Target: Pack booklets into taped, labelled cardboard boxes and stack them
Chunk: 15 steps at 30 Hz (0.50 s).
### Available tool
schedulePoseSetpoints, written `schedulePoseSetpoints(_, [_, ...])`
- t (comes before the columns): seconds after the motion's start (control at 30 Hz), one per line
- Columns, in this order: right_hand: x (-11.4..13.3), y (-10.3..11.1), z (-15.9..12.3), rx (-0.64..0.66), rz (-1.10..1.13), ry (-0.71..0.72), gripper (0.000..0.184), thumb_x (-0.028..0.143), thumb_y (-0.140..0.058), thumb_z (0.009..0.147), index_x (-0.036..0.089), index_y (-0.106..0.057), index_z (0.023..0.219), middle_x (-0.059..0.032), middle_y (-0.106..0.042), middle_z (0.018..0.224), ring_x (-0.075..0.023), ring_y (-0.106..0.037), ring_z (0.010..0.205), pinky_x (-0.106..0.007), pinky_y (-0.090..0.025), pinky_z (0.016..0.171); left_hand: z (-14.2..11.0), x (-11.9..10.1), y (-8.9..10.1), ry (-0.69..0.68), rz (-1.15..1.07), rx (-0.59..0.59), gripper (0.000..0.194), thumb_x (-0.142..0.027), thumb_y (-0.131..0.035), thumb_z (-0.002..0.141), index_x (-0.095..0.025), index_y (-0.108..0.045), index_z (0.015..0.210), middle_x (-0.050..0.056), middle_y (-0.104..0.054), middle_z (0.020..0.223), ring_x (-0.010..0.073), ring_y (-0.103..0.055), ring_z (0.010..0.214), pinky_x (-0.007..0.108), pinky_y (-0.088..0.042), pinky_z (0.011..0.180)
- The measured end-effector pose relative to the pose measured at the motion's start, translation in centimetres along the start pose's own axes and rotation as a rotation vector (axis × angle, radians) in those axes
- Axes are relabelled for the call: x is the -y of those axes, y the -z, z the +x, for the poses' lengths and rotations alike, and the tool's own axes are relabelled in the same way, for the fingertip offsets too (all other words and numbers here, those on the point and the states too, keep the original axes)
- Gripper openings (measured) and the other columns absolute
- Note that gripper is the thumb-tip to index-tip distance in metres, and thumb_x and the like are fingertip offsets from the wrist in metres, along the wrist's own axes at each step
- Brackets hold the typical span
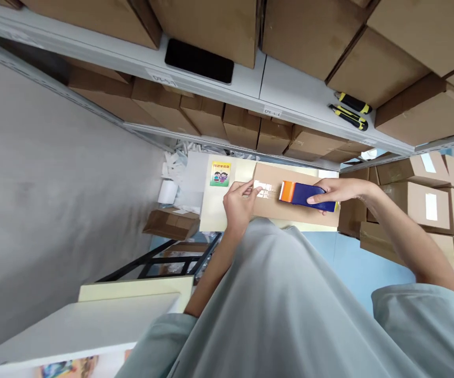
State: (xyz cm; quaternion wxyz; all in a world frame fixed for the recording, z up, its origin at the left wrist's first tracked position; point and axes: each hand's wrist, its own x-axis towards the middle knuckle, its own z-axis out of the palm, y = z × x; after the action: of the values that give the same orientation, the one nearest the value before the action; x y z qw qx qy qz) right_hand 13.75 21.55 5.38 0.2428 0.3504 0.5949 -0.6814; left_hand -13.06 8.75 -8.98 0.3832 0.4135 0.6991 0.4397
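A long brown cardboard box [268, 209] lies flat in front of me, with a shiny strip of clear tape [265, 189] on its left part. My left hand [239, 205] is at the box's left end, its fingers bent and gripping the edge there. Over the right half of the box, my right hand [327, 193] is closed around a tape dispenser [303, 196] with a dark blue body and an orange toothed front. The toothed end points left, towards the tape strip. The fingers under the dispenser are mostly hidden.
The box rests on a pale yellow tabletop [207, 212] beside a small colourful booklet [220, 174]. Above runs a grey shelf [290, 84] with cartons, a black phone [199, 60] and two utility knives [349, 110]. Stacked cartons [416, 197] stand right; a wall [65, 173] is left.
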Motion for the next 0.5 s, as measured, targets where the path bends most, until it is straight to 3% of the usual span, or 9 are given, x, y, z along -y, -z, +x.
schedulePoseSetpoints(0.3, [-1.4, 0.3, -1.6, 0.072, 0.030, 0.063, 0.064, 0.081, -0.078, 0.085, 0.017, -0.080, 0.080, -0.0027, -0.073, 0.070, -0.0155, -0.062, 0.069, -0.030, -0.048, 0.074, -0.3, 0.7, -1.0, -0.006, -0.077, -0.017, 0.039, -0.050, -0.078, 0.093, -0.019, -0.086, 0.114, 0.008, -0.075, 0.105, 0.0247, -0.070, 0.107, 0.037, -0.059, 0.102])
schedulePoseSetpoints(0.5, [-6.4, 0.4, -8.0, -0.024, 0.060, -0.008, 0.060, 0.080, -0.079, 0.084, 0.021, -0.077, 0.079, -0.0016, -0.068, 0.066, -0.0170, -0.060, 0.066, -0.032, -0.049, 0.069, -0.5, 0.8, -1.7, 0.002, -0.042, -0.042, 0.043, -0.055, -0.081, 0.089, -0.019, -0.086, 0.112, 0.009, -0.075, 0.107, 0.0259, -0.070, 0.110, 0.040, -0.059, 0.105])
